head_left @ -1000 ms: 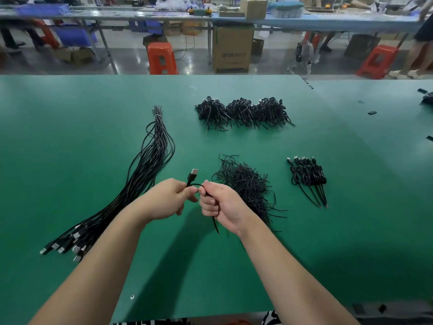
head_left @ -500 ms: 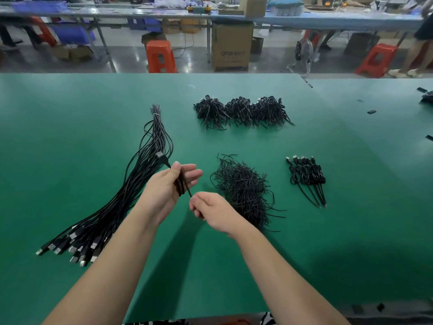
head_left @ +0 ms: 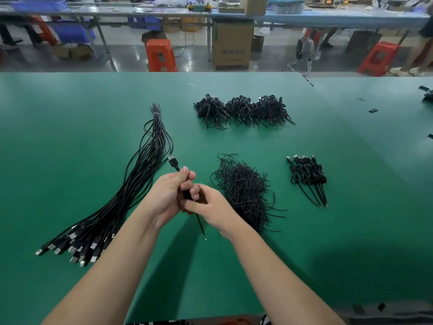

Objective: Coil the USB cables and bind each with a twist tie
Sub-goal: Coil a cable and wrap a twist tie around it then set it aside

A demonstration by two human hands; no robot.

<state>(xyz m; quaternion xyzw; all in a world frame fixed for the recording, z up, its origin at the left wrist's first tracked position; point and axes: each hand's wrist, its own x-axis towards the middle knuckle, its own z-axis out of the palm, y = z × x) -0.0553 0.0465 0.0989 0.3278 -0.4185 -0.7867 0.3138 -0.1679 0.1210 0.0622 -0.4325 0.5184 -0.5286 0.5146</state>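
Both hands meet just above the green table [head_left: 70, 127], a little below the middle of the view. The left hand [head_left: 167, 195] has its fingers curled round a coiled USB cable [head_left: 186, 194], which shows as a dark bundle between the two palms. The cable's USB plug [head_left: 173, 162] sticks out past the left fingertips toward 11 o'clock, and a thin straight tail [head_left: 199, 223] hangs out beneath the hands toward 5 o'clock, its tip close to the tabletop. The right hand [head_left: 212, 208] has its fingers bent in against the same coil, thumb and forefinger pinching at it; whether a twist tie sits between those fingertips is too small to tell.

At 9 o'clock from the hands lies a long bundle of uncoiled cables [head_left: 131, 193], running from a tied narrow end at 12 o'clock down to a fan of silver plugs at 7 o'clock. Just beside the right hand, at 3 o'clock, is a loose heap of twist ties [head_left: 246, 191]. Farther out at 3 o'clock, well apart from the heap, a small row of finished coils [head_left: 308, 175] lies side by side with tails pointing to 5 o'clock. At 1 o'clock, toward the far edge of the table, three dark clumps of bound cables [head_left: 243, 110] touch one another in a line
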